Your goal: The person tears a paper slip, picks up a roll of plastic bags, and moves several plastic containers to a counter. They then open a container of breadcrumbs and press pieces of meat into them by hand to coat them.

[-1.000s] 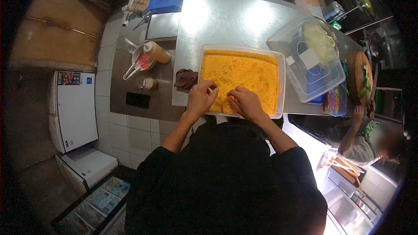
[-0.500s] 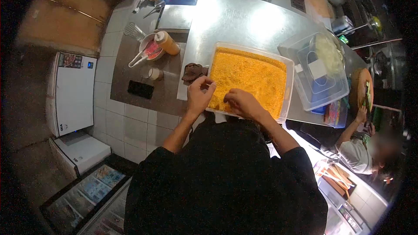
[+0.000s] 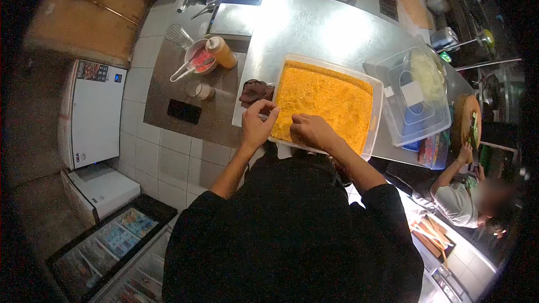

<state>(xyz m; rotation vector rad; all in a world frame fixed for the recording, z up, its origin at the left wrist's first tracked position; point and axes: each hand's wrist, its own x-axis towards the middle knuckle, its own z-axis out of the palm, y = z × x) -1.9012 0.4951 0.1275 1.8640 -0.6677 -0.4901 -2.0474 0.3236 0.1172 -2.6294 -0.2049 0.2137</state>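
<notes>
Here, our left hand (image 3: 259, 126) and right hand (image 3: 312, 132) bend over yellow crumbs (image 3: 331, 92); we cannot tell what either grip holds.

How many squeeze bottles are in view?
1: the squeeze bottle, beside the bowl with red contents, left of the orange-filled tub. Others may be hidden in the clutter.

There are one whisk (image 3: 178, 36), one squeeze bottle (image 3: 222, 53), one bowl (image 3: 193, 47), one small jar (image 3: 204, 91) and one tub (image 3: 379, 113) of orange crumbs.
</notes>
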